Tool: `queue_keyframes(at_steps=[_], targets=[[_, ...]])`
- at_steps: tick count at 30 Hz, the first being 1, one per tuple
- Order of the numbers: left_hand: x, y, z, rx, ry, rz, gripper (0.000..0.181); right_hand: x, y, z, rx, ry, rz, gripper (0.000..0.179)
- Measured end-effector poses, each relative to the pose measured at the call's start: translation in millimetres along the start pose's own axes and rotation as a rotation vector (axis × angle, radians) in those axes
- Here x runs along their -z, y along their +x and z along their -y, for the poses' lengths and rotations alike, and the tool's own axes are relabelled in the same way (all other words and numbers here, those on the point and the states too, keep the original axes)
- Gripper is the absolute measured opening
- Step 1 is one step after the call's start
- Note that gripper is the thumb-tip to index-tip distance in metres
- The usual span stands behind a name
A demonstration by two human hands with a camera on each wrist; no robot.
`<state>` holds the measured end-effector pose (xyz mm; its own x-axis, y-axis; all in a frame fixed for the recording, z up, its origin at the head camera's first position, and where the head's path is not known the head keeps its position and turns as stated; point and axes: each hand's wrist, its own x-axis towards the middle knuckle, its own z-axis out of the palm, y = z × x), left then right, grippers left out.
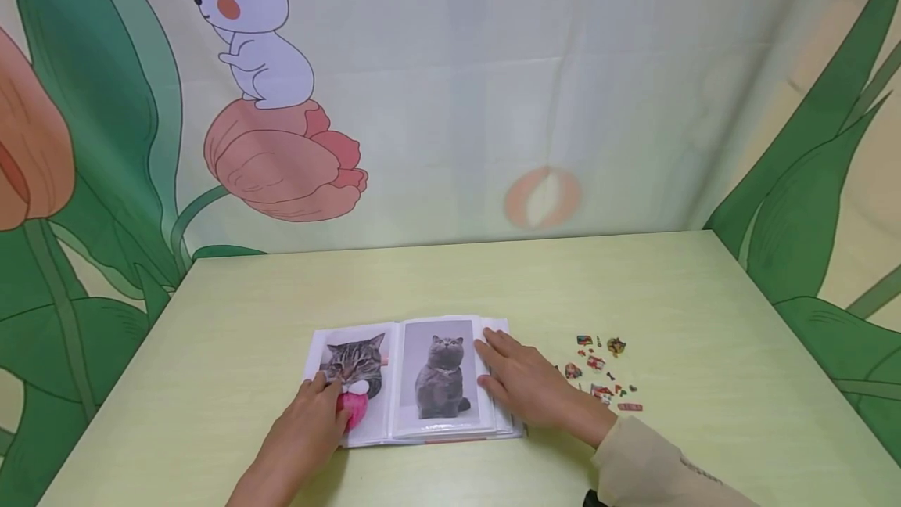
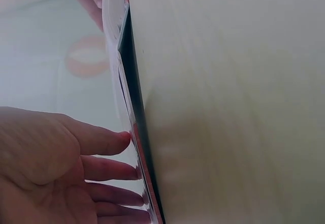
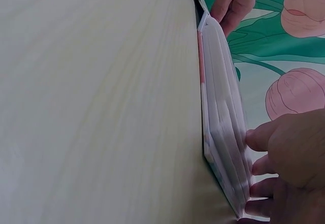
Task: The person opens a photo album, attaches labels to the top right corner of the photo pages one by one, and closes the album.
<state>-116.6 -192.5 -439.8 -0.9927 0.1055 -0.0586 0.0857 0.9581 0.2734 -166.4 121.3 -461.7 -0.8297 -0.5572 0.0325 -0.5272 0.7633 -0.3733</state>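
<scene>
“Beige sleeve (image 1: 662, 464) nearest us, right of the album (image 1: 396, 382) and closer than it. What's biggest?”

“Floral cloth backdrop (image 1: 450, 100), beyond the album. Then the pale counter (image 1: 246, 311), underneath the album.”

“And the album itself?”

“Next in size: lying open, flat-ish, one hand at each side.”

“Holding it?”

“Not gripping, as far as I see. The right hand (image 1: 524, 378) rests along the album's right edge, fingers spread and nearly straight, tips on the pages. The left hand (image 1: 306, 425) is at the album's lower left, and its wrist view shows extended fingers touching the page.”

“Photos?”

“Grey cat picture (image 1: 442, 382) on the album's right page; tabby cat picture (image 1: 354, 358) on its left, partly covered by the left hand.”

“Smallest?”

“Little colourful pieces (image 1: 595, 363), scattered right of the album, some just beyond the right wrist.”
</scene>
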Motion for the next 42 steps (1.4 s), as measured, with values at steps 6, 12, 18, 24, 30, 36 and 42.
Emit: queue_keyframes(at_steps=[6,12,18,24,30,36,42], targets=[[-0.1,-0.5,1.2,-0.005,-0.005,-0.008,0.042,-0.1,0.7,0.0,-0.006,0.012,-0.009,0.057],[1.8,-0.9,0.7,-0.001,0.008,-0.005,0.043,0.7,2.6,-0.5,-0.01,0.053,-0.021,0.058],[4.7,-1.3,-4.1,-0.009,0.021,-0.028,0.049,5.8,2.3,-1.0,-0.04,0.119,-0.036,0.057],[7.7,-1.8,-13.0,-0.079,-0.013,-0.144,0.053,18.5,-2.3,-5.5,-0.032,0.142,-0.076,0.056],[9.4,-1.1,-25.0,-0.125,-0.042,-0.2,0.059,31.3,-11.4,-17.0,0.001,0.12,-0.116,0.055],[8.7,0.5,-38.2,-0.182,-0.057,-0.222,0.062,39.3,-23.9,-29.6,-0.015,0.105,-0.139,0.055],[5.1,2.0,-47.0,-0.219,-0.076,-0.245,0.062,48.6,-36.9,-39.8,-0.038,0.094,-0.164,0.054]])
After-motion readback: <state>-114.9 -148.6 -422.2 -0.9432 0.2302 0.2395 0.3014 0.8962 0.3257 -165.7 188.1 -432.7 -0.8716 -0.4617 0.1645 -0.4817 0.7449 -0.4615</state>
